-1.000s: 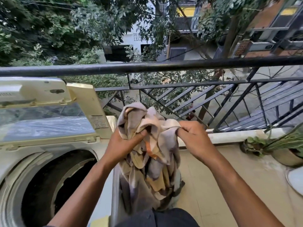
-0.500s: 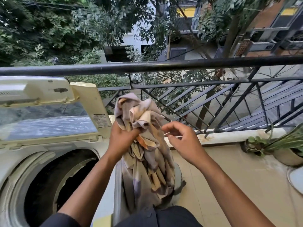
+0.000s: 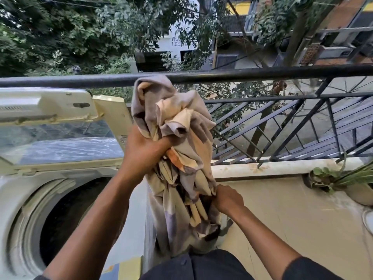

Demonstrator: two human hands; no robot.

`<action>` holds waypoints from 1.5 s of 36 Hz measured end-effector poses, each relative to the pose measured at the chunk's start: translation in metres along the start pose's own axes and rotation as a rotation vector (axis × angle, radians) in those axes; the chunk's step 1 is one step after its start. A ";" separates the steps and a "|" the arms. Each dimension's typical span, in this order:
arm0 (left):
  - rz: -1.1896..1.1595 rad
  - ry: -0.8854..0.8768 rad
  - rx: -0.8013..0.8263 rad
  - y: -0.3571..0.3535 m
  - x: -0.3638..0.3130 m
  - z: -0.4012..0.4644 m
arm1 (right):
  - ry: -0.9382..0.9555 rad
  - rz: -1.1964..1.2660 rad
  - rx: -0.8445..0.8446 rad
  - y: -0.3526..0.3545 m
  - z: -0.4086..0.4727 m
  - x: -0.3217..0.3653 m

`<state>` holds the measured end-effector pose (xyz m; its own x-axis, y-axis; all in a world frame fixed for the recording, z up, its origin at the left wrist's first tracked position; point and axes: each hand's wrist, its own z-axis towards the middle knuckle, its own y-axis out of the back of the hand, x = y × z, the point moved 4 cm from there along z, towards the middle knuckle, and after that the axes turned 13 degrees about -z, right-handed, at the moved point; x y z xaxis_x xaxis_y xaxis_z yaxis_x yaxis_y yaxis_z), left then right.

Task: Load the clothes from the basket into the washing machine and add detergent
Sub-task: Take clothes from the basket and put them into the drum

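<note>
On a balcony, beside a black metal railing [image 3: 242, 74], a person held up a long, bunched cloth with cream, grey and orange patches [image 3: 177, 150]. It hung almost straight up and down in front of the person, with its top near the rail and its bottom low by the dark clothing at the bottom of the view.

To the left of the cloth stood an old cream-white washing machine [image 3: 18, 190]. Its clear lid [image 3: 60, 144] was tipped up, and its round dark drum opening [image 3: 66, 217] sat open, low and to the left of both hands. No cloth could be seen inside it. The basket could not be made out.

The left hand [image 3: 143, 152] was up high, and its fingers were curled tight around the upper part of the cloth. This hand was the one nearer to the drum. The right hand [image 3: 228, 199] was lower down, on the far side from the machine, and its fingers were closed on the lower folds of the cloth. So both hands held the same cloth, one above the other.

It looked like the cloth would next have to swing left and down, over the rim, into the drum. The long hanging end could catch on the edge. A potted green plant [image 3: 343, 178] sat on the ledge far to the right.
</note>
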<state>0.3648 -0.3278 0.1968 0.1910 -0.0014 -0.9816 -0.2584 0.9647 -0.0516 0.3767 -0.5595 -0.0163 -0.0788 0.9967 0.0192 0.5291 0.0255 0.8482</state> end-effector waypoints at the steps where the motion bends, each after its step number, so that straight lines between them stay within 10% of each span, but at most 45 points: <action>1: 0.035 0.025 0.015 0.001 0.004 0.001 | -0.023 0.009 -0.006 0.004 0.000 -0.004; 15: 0.295 0.217 -0.032 0.005 0.074 -0.020 | 0.317 0.871 -0.488 0.174 -0.070 -0.026; 27: 0.020 0.156 0.238 -0.018 0.049 -0.016 | 0.723 0.996 -0.276 0.179 -0.102 0.048; 33: 0.038 0.036 0.045 -0.017 0.051 -0.011 | 0.820 1.072 -0.150 0.183 -0.106 0.047; 37: -0.020 -0.001 -0.065 -0.011 0.040 -0.012 | 0.654 1.045 -0.276 0.169 -0.090 0.033; 43: -0.150 -0.058 -0.151 -0.004 0.006 -0.007 | 0.251 0.099 -0.052 0.076 -0.045 -0.002; 54: -0.054 -0.121 -0.110 -0.006 -0.011 -0.002 | -0.044 0.512 -0.044 -0.019 0.009 -0.030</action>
<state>0.3619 -0.3343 0.2078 0.3184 -0.0139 -0.9479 -0.3452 0.9295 -0.1296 0.3766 -0.5888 -0.0379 0.2171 0.8827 0.4168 0.4543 -0.4693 0.7572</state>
